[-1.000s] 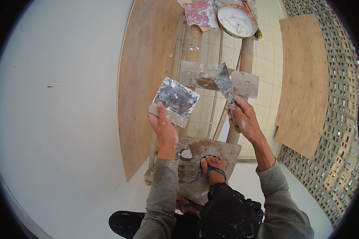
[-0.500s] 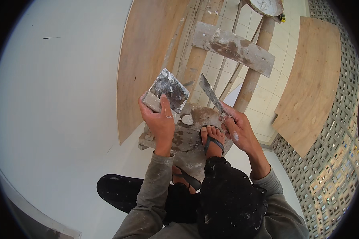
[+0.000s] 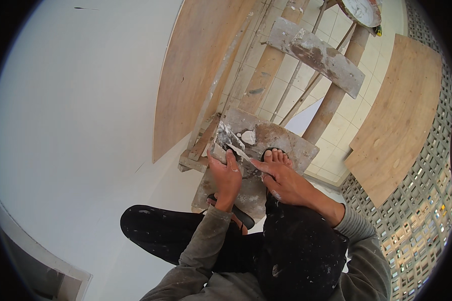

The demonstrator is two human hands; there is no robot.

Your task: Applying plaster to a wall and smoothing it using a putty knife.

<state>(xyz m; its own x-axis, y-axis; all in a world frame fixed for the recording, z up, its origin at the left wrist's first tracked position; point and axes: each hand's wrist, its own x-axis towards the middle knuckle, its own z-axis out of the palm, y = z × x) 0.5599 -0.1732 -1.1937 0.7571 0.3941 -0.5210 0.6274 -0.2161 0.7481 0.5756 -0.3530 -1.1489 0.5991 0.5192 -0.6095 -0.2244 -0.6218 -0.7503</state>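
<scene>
My left hand (image 3: 226,178) is closed around the pale block-like grip of a square, plaster-crusted plate (image 3: 225,132), which is tilted low over the scaffold board. In my right hand (image 3: 285,181) is a putty knife (image 3: 242,152); its blade points up and left and lies over or against the plate's edge, though contact cannot be made out. My fingers hide the knife's handle. Just right of the plate, a white lump of putty (image 3: 248,137) sits on the stained board (image 3: 291,138) under my sandalled feet.
A smeared plank (image 3: 316,55) crosses two round poles ahead. Beyond it stands a basin of white paste (image 3: 361,11). Plywood sheets flank the scaffold, one leaning left (image 3: 201,65) and one right (image 3: 397,115). A white wall (image 3: 85,125) rises at my left, a lattice block wall (image 3: 422,200) at right.
Both hands have come down and closer together. The plate has tilted from facing me to nearly edge-on, and the knife has swung left to meet it. The view has shifted slightly.
</scene>
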